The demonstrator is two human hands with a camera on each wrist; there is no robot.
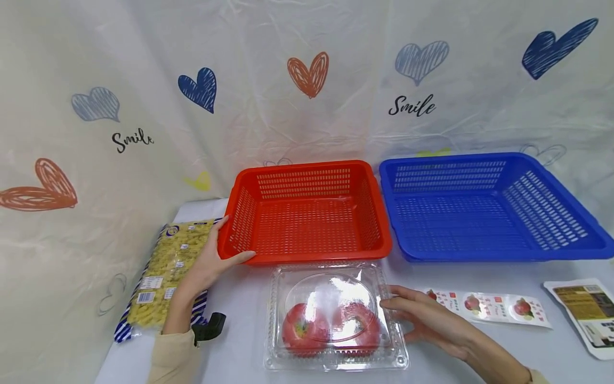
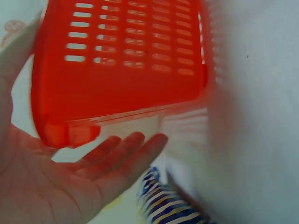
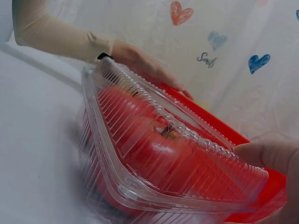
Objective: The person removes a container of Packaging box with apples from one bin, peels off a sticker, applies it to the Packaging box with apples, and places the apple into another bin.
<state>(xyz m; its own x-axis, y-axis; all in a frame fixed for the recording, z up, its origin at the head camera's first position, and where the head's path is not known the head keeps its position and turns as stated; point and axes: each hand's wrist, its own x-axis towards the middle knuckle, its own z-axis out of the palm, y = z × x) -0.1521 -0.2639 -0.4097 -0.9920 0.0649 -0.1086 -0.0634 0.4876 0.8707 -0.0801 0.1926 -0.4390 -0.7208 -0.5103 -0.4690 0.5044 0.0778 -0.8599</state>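
Observation:
A clear plastic clamshell box (image 1: 331, 282) with red apples (image 3: 161, 156) inside lies before the red basket (image 1: 307, 258). My right hand (image 1: 431, 325) is at the box's right side, gripping its edge, with a fingertip over the lid's rim. At the basket's front left corner is my left hand (image 1: 208, 266). Its thumb lies over the front rim and another finger reaches along the left side. In the left wrist view, the left hand's fingers (image 2: 126, 158) stretch out straight beside the basket's corner.
To the right of the red basket stands a blue basket (image 1: 479, 256). A bag of yellow pasta (image 1: 163, 282) lies at the left. At the right are a strip of fruit stickers (image 1: 494, 308) and a brown-and-white pouch (image 1: 582, 314). A heart-printed sheet (image 1: 336, 122) hangs behind.

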